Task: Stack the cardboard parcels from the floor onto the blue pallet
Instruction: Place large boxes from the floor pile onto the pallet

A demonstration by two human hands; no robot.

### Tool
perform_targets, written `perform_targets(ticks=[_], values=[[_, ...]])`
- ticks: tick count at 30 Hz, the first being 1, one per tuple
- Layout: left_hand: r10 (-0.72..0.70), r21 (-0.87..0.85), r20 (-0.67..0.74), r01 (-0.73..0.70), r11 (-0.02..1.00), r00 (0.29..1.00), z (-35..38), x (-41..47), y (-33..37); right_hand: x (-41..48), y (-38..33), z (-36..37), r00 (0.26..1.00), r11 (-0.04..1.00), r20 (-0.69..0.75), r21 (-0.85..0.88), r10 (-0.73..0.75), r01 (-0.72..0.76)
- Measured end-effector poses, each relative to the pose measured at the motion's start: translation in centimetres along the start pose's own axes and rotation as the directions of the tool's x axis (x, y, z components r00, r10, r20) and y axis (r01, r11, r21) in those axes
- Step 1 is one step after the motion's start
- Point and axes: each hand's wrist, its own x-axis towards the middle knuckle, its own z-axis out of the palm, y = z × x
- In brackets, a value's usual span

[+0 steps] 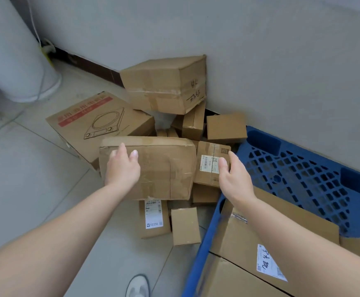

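Two hands, open, holding nothing: left hand (122,166) over the taped parcel (164,168) atop the floor heap (193,125) at frame centre, right hand (231,174) just off its right edge. Step, as judged: pre-lift reach; next, clamp both sides, swing right. Blue pallet (292,168), frame right: bare grid free by the wall (260,61).

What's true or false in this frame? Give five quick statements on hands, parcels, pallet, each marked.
1. The left hand is over the big taped parcel. True.
2. The blue pallet carries no cardboard. False: flat parcels lie on its near end.
3. The cooker-print box sits on the pallet. False: it lies on the floor, left of the pile.
4. A dented parcel tops the pile against the wall. True.
5. The right hand clutches a parcel. False: it is open, beside the labelled parcel.
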Motion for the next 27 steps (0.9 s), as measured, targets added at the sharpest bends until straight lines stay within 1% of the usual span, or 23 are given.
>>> perform_targets(ticks=[6, 13, 19, 27], values=[[-0.062, 0.017, 0.006, 0.061, 0.998, 0.998, 1.3, 6.6, -5.3, 3.5, 0.0, 7.3, 0.997, 0.998, 0.055, -0.026, 0.058, -0.057], [-0.106, 0.009, -0.019, 0.106, 0.994, 0.994, 3.1, 12.5, -10.3, 7.4, 1.3, 13.1, 0.989, 0.99, 0.058, -0.061, 0.134, -0.131], [-0.173, -0.001, -0.068, 0.173, 0.985, 0.983, 5.2, 15.8, -13.9, 9.7, 3.2, 16.8, 0.978, 0.979, 0.053, -0.031, 0.203, -0.202], [-0.193, 0.012, -0.082, 0.195, 0.981, 0.978, 7.8, 18.3, -16.4, 12.2, 5.1, 19.6, 0.963, 0.963, 0.007, 0.011, 0.269, -0.269]])
